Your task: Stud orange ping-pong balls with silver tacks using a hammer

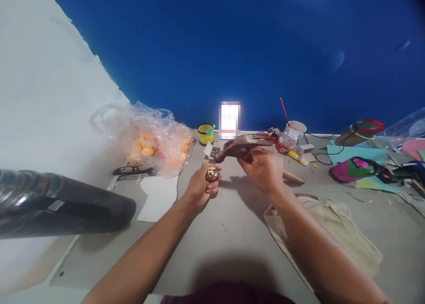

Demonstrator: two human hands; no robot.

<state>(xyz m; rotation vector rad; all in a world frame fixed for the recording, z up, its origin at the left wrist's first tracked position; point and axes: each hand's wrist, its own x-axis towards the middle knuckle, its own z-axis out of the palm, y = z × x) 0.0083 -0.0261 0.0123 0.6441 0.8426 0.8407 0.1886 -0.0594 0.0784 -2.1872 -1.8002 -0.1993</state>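
My left hand [200, 184] is closed around a small round object with a shiny gold and dark pattern [212, 173], held above the table. My right hand [264, 167] grips a claw hammer [244, 145] close to its rusty brown head. The hammer's face hangs just above and beside my left hand's fingers, and its wooden handle shows past my right wrist. Behind the hands, a small open box [214, 152] holds tiny metal pieces, too small to name. A beige cloth bag [341, 237] lies under my right forearm.
Plastic bags with orange balls [148, 146] and black glasses [134, 170] lie left, near a large dark cylinder [83, 204]. A yellow tin [206, 134], a white cup [296, 126] and a glue stick [298, 158] line the blue wall. Coloured paper [358, 153] lies right.
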